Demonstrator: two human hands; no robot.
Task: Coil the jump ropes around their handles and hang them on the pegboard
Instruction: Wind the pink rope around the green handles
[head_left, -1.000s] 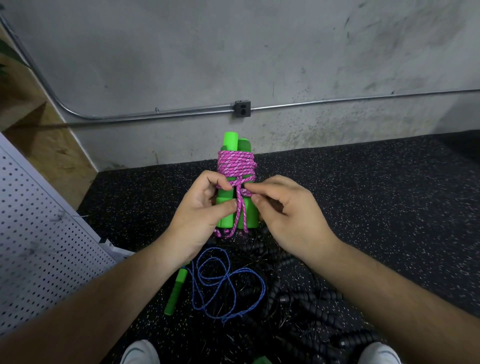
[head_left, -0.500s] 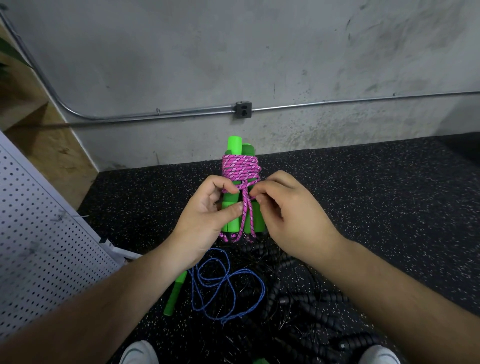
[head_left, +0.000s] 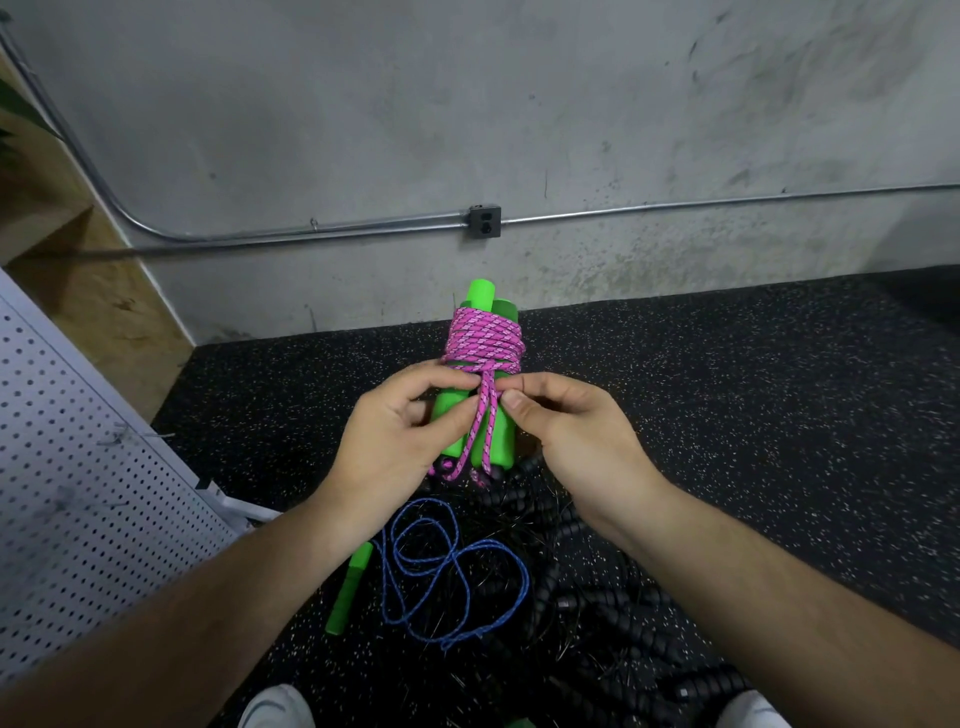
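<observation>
So the pink jump rope (head_left: 484, 340) is wound in a tight band around the upper half of its two green handles (head_left: 501, 436). They're held side by side, tipped up and away, mid-scene above the floor.

Two pink strands drop out from under the band and run down the front of the handles to their near ends.

The left hand (head_left: 395, 441) comes in from the left. Its fingers are curled by the left handle, and thumb and index finger pinch the strands just below the band. The right hand (head_left: 576, 431) mirrors it from the right, thumb and index tip pinching at that same spot, other fingers tucked under. Both forearms angle in from the near corners and meet at the bundle.

Underneath, on the black speckled floor (head_left: 753, 415), a blue jump rope (head_left: 452, 566) lies in loose loops with a green handle (head_left: 350, 592) on its left. A heap of black ropes (head_left: 597, 571) sits just right of that.

A white pegboard (head_left: 78, 467) stands on the left. The far side is a grey concrete wall with a metal conduit (head_left: 675, 208) and an outlet box (head_left: 484, 222). White shoe tips (head_left: 275, 706) poke in at the near edge.
</observation>
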